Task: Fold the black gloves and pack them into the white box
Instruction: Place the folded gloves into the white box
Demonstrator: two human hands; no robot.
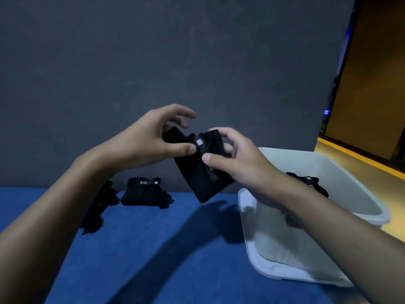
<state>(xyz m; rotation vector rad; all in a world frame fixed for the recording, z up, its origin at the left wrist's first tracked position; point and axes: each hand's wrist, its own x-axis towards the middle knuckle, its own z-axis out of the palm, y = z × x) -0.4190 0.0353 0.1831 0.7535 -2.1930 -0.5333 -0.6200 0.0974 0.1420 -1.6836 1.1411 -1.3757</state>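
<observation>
A folded black glove (197,172) with a small white logo tab is held in the air above the blue surface. My left hand (151,141) pinches its upper left part between thumb and fingers. My right hand (236,159) grips its right side, thumb pressed on the front. The white box (274,249) stands at the right, partly behind my right forearm, with a black glove (311,183) lying inside it. Another black glove (144,190) marked 5.11 lies on the blue surface at the back, and one more (98,207) lies left of it, half hidden by my left forearm.
The blue surface (164,249) runs across the foreground. A dark grey wall (175,62) rises right behind it. A yellowish floor (361,159) shows beyond the box at the right.
</observation>
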